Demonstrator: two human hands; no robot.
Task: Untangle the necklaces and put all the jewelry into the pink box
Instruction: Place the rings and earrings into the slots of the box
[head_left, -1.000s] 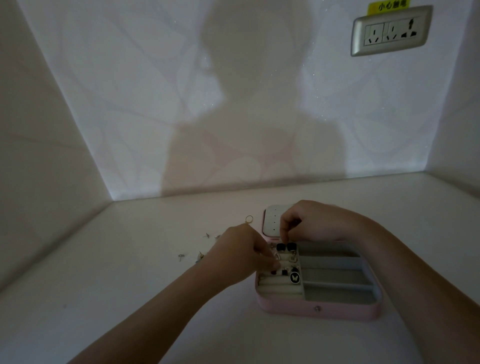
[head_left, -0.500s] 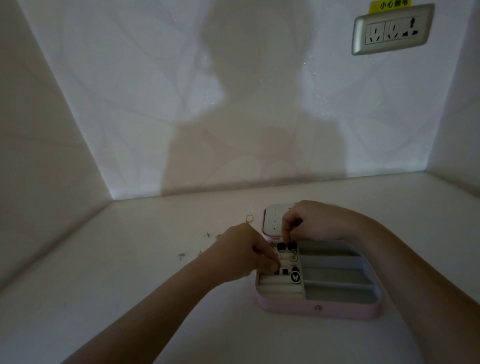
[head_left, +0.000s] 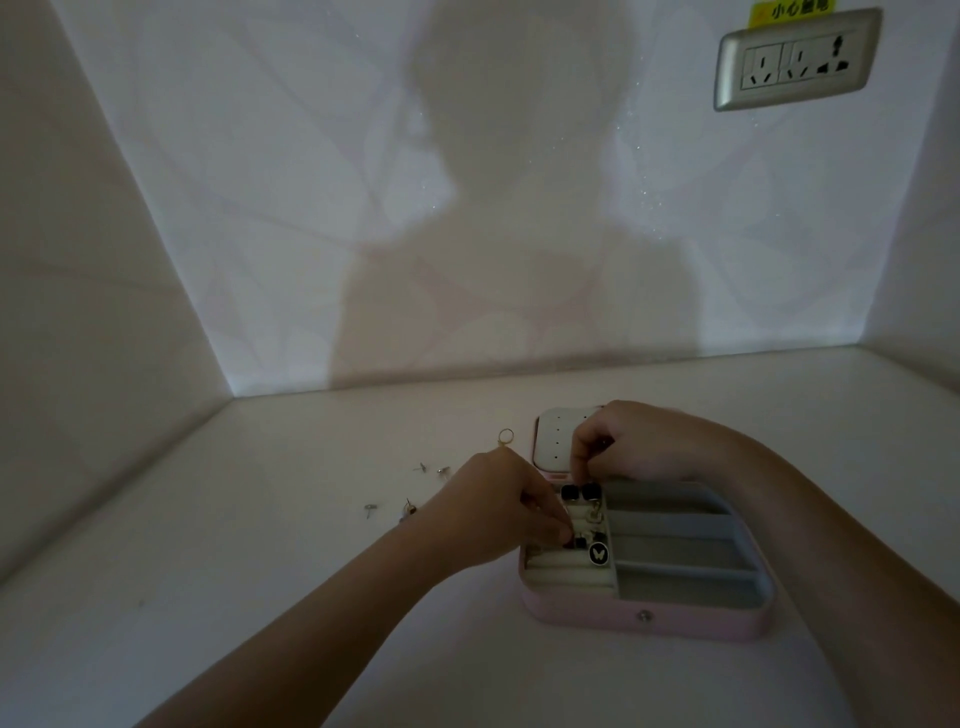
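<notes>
Hands over jewelry in dim light: my left hand (head_left: 496, 514) and right hand (head_left: 641, 441) meet above the pink box (head_left: 644, 618), which sits open on the white table (head_left: 260, 597) with its lid (head_left: 551, 441) lying back behind it. My left fingers are curled and bunched together, their tips down on a small dark piece (head_left: 577, 543) in the cushioned rolls at the box's left side, just beside a round black butterfly piece (head_left: 598, 553). My right fingers are curled too, thumb and forefinger pressed close just above two black square earrings (head_left: 580, 491) at the back of the same section. In this light I cannot tell whether either hand truly pinches anything. The grey compartments (head_left: 680, 551) lie to the right. Out on the table, left of the box, lie a gold ring (head_left: 505, 436) and several small studs (head_left: 422, 467). A wall socket (head_left: 797, 60) is at upper right.
</notes>
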